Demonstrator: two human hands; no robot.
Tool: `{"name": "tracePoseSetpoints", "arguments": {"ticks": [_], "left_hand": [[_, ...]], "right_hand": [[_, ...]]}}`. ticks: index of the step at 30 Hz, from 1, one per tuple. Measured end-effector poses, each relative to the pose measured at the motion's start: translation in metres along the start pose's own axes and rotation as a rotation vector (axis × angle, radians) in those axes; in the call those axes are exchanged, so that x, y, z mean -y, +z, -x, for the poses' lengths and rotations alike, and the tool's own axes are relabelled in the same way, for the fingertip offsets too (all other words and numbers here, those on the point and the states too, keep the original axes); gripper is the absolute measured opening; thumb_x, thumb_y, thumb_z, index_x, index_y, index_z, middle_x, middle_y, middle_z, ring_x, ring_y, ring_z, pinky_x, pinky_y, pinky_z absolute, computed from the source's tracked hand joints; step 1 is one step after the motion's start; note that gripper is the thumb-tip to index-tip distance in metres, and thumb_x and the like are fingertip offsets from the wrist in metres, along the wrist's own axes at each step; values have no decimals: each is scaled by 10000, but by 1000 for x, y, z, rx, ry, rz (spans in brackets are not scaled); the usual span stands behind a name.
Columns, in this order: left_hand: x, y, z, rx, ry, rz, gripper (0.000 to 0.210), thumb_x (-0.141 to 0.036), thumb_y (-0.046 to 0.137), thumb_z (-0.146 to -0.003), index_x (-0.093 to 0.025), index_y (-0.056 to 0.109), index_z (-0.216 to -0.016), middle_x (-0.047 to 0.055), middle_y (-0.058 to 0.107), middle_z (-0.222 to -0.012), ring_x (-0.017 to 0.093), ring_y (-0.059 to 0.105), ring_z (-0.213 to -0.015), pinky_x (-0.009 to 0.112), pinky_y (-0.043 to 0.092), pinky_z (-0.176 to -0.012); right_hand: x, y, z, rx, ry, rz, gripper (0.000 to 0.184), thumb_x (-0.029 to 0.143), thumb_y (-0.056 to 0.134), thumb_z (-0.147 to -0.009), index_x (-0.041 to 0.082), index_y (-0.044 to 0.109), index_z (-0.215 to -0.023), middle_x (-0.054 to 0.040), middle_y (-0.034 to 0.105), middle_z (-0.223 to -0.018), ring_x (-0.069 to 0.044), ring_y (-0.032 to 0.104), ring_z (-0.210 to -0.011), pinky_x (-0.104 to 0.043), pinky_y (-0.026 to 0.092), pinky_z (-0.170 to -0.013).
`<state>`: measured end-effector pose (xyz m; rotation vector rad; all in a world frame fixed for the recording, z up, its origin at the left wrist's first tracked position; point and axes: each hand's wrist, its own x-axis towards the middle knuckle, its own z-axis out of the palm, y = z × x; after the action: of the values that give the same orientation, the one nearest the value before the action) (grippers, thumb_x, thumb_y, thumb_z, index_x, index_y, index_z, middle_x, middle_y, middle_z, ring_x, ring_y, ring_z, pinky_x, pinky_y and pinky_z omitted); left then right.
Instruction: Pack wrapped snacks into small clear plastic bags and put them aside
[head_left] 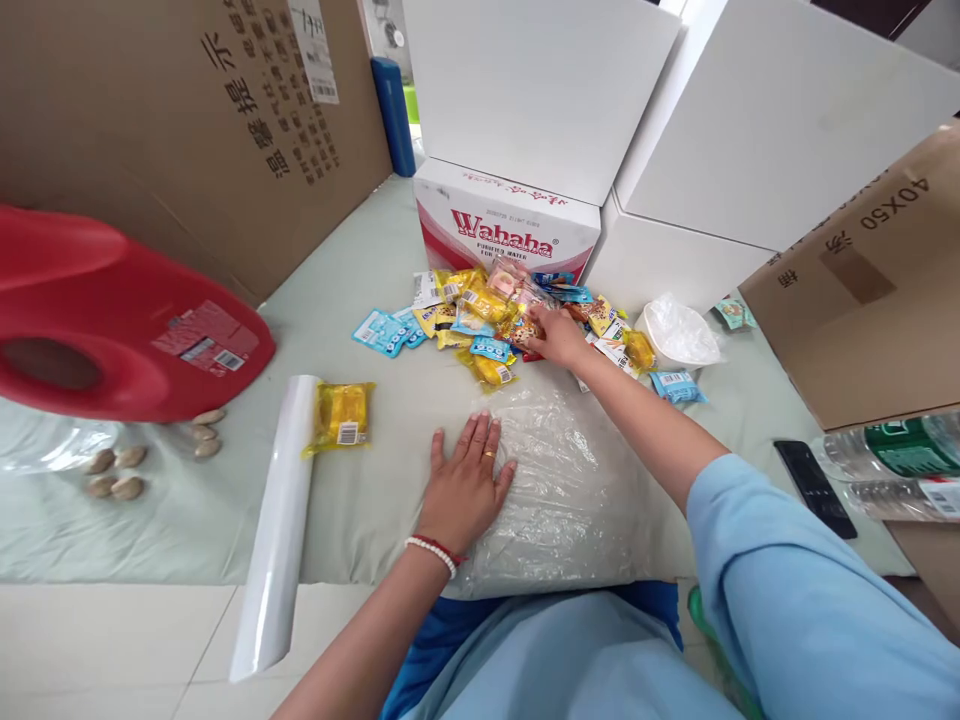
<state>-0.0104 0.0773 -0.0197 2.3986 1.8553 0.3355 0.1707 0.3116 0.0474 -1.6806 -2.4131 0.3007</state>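
My left hand [463, 482] lies flat with its fingers spread, partly on the cloth and partly at the edge of a clear plastic bag [570, 490]. The bag is flattened out in front of me. My right hand [553, 335] reaches into a heap of small wrapped snacks [484, 305], its fingers closed at a packet printed with cookies [523, 328]. Part of that packet is hidden by the hand and its neighbours. Yellow, blue and pink wrappers surround it. Left of my hands, a yellow snack packet [341, 417] lies apart, touching a white roll [277, 520].
A Wahaha carton [510, 222] stands behind the heap, with white boxes [540, 90] above and beside it. A white bowl [679, 333] holds clear plastic. A red jug [127, 320] stands left; a phone [814, 487] and bottles [900, 447] lie right. Cardboard boxes [172, 120] flank the table.
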Motion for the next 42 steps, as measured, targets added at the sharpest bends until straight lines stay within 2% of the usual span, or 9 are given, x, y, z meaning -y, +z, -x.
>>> {"name": "tracePoseSetpoints", "arguments": {"ticks": [3,7,11,19,24,29,33,39,42], "left_hand": [[0,1,1,-8,-4,3,630,-484,313,-1078,-171,348,-1624,116,322,-1700,290,312,-1587,650,135,-1300],[1,2,1,-20,-2,21,638,-491,332,-1072,-190,328,-1635,118,326,-1699,296,299,-1592,643,124,-1304],[1,2,0,-8,3,29,639,-471,325,-1072,-161,330,-1631,130,316,-1703,299,302,-1591,663,103,-1299],[1,0,0,-16,31,26,631,-454,304,-1074,-156,339,-1630,151,306,-1700,314,317,-1584,683,115,-1287],[2,0,0,-18,32,28,621,-432,290,-1080,-149,330,-1631,154,299,-1701,311,319,-1583,693,109,-1284],[1,-2,-2,0,31,36,619,-435,303,-1074,-158,348,-1626,151,313,-1697,317,322,-1581,698,127,-1279],[2,-2,-2,-4,22,21,604,-424,279,-1083,-146,374,-1611,141,326,-1693,297,332,-1578,685,131,-1285],[-2,-4,1,-21,-2,93,572,-383,258,-1092,-181,382,-1612,115,346,-1692,267,330,-1580,645,95,-1307],[-3,-6,-1,-6,-9,141,577,-386,246,-1094,-183,369,-1620,116,328,-1703,264,306,-1590,635,54,-1311]], "right_hand": [[5,-3,7,58,34,46,534,348,717,-885,120,642,-1362,-163,710,-1179,-329,598,-1117,-370,471,-939],[-6,-20,60,-30,-56,24,288,352,604,-961,141,723,-1118,-134,643,-1050,-265,599,-937,-344,481,-838],[-1,-18,141,51,-335,-132,360,313,573,-995,167,663,-1312,-122,606,-1086,-245,595,-979,-350,511,-865],[26,18,232,256,-372,-5,599,467,618,-1002,262,497,-1551,-172,545,-1511,-336,538,-1204,-546,493,-1004],[-2,1,188,232,-386,-69,406,367,572,-1035,228,635,-1411,-147,624,-1405,-293,560,-1217,-470,488,-1046],[-50,-26,65,-172,41,185,503,121,536,-955,123,566,-1457,-210,550,-1459,-364,451,-1328,-514,412,-1111],[-68,-37,-1,-102,26,293,427,117,468,-979,135,632,-1372,-204,564,-1451,-367,436,-1326,-528,415,-1080],[-75,-61,34,-347,-15,16,374,267,466,-1002,167,701,-1276,-155,665,-1290,-317,562,-1234,-497,434,-1103],[-72,-82,84,-161,-36,-284,423,369,414,-1033,248,676,-1342,-94,710,-1248,-291,649,-1142,-483,524,-995]]}}
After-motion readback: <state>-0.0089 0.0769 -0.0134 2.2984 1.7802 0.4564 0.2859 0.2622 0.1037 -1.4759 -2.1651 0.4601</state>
